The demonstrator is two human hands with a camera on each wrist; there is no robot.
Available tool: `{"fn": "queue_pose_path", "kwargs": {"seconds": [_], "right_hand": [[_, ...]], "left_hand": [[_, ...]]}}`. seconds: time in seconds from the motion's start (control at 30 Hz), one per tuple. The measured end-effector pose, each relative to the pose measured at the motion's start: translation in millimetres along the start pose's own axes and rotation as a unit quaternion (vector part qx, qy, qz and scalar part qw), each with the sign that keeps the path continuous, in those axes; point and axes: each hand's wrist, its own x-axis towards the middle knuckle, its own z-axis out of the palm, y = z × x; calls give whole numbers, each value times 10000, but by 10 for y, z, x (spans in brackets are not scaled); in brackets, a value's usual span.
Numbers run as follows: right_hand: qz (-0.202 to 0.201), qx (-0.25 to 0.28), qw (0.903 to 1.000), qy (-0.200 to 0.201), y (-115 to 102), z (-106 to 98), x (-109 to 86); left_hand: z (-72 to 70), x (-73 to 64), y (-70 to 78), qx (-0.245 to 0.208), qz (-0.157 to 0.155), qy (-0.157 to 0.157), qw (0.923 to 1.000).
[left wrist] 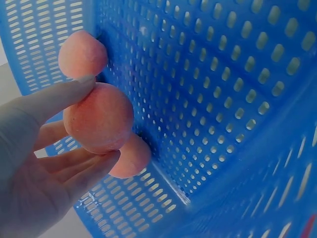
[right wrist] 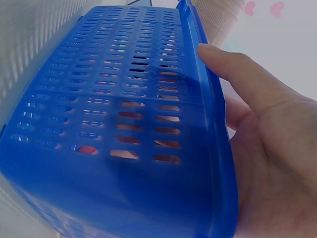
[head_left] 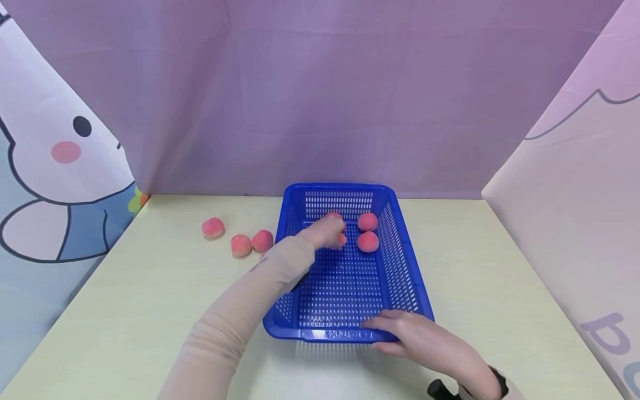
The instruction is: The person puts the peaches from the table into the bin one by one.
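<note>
A peach (left wrist: 99, 118) in the left hand (head_left: 325, 232), within the far part of the basket (head_left: 330, 335). The grip is narrowed to the fruit's breadth, thumb opposed to fingertips; whether the fruit touches the basket's floor cannot be told. Its velvety skin suggests a light, probably imitation fruit, little prone to slip and best taken gently about its widest part, since a hard pinch might dent the surface. Other peaches (head_left: 368, 241) rest in the basket, two of them one behind the other towards its far right corner. The right hand (head_left: 417, 339) holds the rim at the near right corner, thumb outside, fingers inside. Farther out, three peaches (head_left: 241, 245) lie on the tabletop (head_left: 475, 266), between the basket's left edge and the tabletop's far left corner.
</note>
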Motion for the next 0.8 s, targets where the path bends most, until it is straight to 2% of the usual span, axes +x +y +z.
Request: {"fn": "queue_pose_path", "kwargs": {"seconds": [0.33,0.57,0.8], "right_hand": [[-8,44,10000,-24,3,-1,0],[43,14,10000,-54,6,-4,3],[40,-26,10000,-41,8,0,2]], "left_hand": [[68,38,-34,-192,-115,-113,9997],[109,67,-47,-35,-187,-227,9996],[138,100,-45,206,-108,-226,9995]]}}
